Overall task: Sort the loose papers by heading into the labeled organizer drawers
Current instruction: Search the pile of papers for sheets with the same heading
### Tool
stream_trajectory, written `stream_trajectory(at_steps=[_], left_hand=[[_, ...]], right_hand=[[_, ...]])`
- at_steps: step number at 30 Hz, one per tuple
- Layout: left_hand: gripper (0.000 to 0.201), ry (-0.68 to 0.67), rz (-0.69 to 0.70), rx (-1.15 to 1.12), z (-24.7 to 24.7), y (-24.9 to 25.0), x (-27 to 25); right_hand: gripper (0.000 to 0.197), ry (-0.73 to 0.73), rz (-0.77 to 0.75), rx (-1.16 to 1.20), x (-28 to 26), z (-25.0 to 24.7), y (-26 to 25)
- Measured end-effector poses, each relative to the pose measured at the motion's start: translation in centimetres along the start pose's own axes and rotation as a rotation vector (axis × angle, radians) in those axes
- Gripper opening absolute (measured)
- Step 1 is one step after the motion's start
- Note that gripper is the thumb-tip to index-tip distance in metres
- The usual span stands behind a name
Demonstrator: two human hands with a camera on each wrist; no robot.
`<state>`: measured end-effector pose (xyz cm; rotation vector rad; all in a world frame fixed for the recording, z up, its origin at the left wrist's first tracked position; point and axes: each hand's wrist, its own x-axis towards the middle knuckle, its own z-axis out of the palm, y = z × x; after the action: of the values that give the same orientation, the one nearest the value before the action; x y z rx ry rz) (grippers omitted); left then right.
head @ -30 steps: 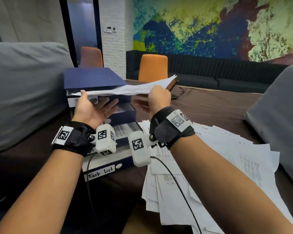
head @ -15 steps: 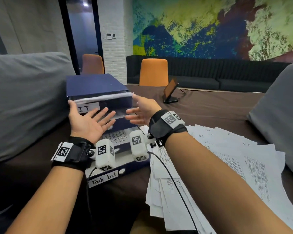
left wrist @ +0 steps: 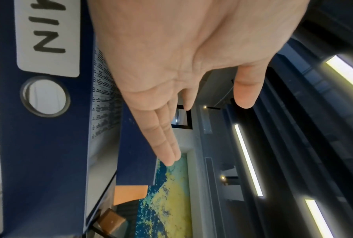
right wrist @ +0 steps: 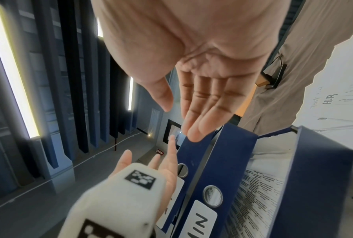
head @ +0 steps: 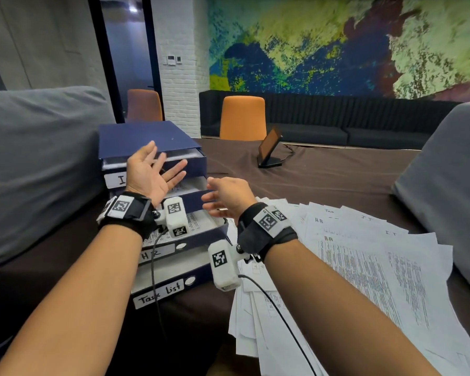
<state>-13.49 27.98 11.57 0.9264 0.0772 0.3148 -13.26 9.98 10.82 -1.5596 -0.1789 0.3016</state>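
A navy organizer (head: 147,137) stands on the brown table with its drawers pulled out in steps. Its labels (head: 158,253) read "HR" and "Task list"; the top one is partly hidden by my left hand. That left hand (head: 163,164) hovers palm up, fingers spread, in front of the top drawer (head: 190,158) and holds nothing. My right hand (head: 212,194) is open and empty beside the second drawer (right wrist: 232,153). In the left wrist view the left hand (left wrist: 200,116) is flat beside a drawer front (left wrist: 47,128). Loose papers (head: 364,267) headed "HR" and "IT" fan out on the right.
Grey cushions (head: 38,158) flank the table on the left and on the right (head: 451,172). A tablet on a stand (head: 269,147) sits farther back on the table. Orange chairs (head: 242,118) and a dark sofa stand behind it.
A second ago both hands held a sheet above the top drawer. The sheet now lies in that drawer, both hands have let go, and the right hand has dropped lower.
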Motion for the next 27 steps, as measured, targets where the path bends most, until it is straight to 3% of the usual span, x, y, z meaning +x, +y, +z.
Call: stream_trajectory(at_steps=[3, 9, 17, 20, 25, 27], left_hand=[[0.072, -0.012, -0.004, -0.020, -0.1, -0.3, 0.6], [0.048, -0.034, -0.040, 0.072, 1.3, -3.1, -1.4], [0.029, -0.141, -0.389, 0.312, 4.4, -14.8, -5.6], [0.028, -0.204, -0.511, 0.397, 5.6, -19.2, -7.8], [0.036, -0.253, -0.641, 0.507, 6.9, -23.8, -9.9], [0.044, -0.250, -0.653, 0.517, 7.6, -24.6, -10.1]], right_hand=[[0.019, -0.006, 0.004, -0.009, -0.3, -1.0, 0.6], [0.017, 0.035, 0.020, -0.042, -1.6, -4.1, 2.6], [0.025, 0.216, 0.161, -0.029, -5.4, -13.1, 8.1], [0.024, 0.376, 0.192, -0.083, -7.0, -17.4, 10.8], [0.019, 0.876, 0.223, -0.212, -10.0, -26.1, 13.9], [0.019, 0.988, 0.287, -0.301, -11.3, -28.9, 14.0]])
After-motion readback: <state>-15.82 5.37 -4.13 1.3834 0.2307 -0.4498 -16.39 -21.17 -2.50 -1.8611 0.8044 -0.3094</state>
